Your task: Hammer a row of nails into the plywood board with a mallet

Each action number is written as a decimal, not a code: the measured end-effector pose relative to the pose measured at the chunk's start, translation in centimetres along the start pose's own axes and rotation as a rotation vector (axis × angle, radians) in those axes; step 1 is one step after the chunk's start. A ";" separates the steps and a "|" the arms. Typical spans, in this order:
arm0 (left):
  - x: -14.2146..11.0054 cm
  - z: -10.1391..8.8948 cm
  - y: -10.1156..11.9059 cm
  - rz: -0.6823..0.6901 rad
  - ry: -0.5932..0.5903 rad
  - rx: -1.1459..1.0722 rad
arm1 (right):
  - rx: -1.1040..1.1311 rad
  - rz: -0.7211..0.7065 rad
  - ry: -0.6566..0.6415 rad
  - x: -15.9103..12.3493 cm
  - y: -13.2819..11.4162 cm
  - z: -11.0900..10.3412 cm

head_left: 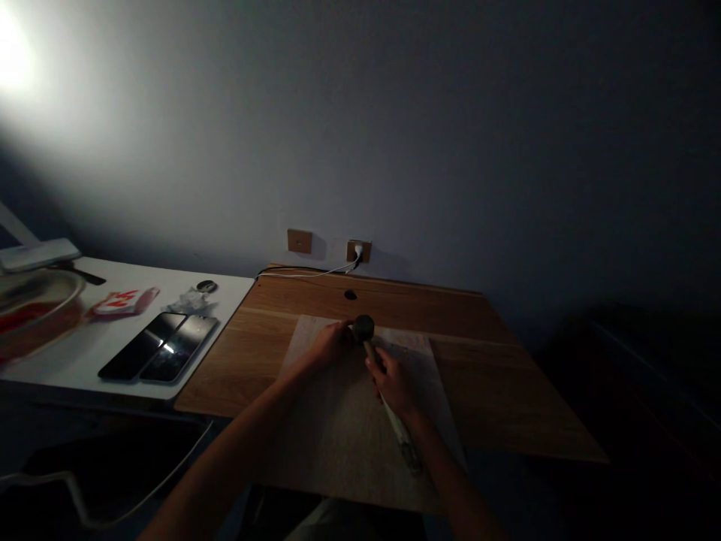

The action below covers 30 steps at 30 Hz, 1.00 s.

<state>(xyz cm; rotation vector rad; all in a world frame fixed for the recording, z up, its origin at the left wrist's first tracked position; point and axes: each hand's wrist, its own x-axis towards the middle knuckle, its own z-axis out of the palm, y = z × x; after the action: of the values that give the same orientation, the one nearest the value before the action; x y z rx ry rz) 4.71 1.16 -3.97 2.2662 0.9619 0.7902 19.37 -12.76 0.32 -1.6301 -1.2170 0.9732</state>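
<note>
My right hand (395, 385) is wrapped round the pale handle of a hammer (401, 432). The dark, round hammer head (363, 328) points away from me, over the far part of a thin wooden board (349, 443). Just left of that head, my left hand (332, 343) rests low over the board with its fingertips drawn together. Whatever those fingertips hold is hidden by the hammer head and the dim light. A few tiny dark specks show on the board to the right of the head.
The board lies on a brown wooden table (496, 376), overhanging its near edge. A socket with a plug (359, 250) and cables is on the wall behind. On the white table at left lie two phones (179, 349), a red-and-white packet (124, 302), crumpled plastic (191, 302) and a clear bowl (42, 315).
</note>
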 end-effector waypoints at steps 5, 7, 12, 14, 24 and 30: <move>-0.5 -0.8 0.8 0.089 0.049 0.011 | 0.066 -0.005 0.041 -0.2 0.2 -1.7; -1.1 -0.7 2.2 0.162 0.046 0.084 | 0.098 -0.017 0.094 -0.6 0.3 -3.1; -2.8 0.7 7.9 0.684 -0.295 0.309 | 0.181 0.069 0.226 -1.5 0.7 -6.5; -3.2 1.4 9.5 0.799 -0.366 0.404 | 0.188 0.096 0.244 -1.9 0.8 -7.3; -3.2 2.1 8.6 0.924 -0.304 0.566 | 0.155 0.135 0.250 -3.3 2.2 -7.6; -2.0 1.7 8.3 0.940 -0.303 0.598 | 0.168 0.136 0.215 -3.3 2.0 -7.1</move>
<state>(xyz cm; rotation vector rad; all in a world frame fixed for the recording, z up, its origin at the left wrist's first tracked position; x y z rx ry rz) 8.40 -5.69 -0.08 3.2798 -0.1021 0.4875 25.81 -17.57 1.05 -1.6519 -0.8670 0.9300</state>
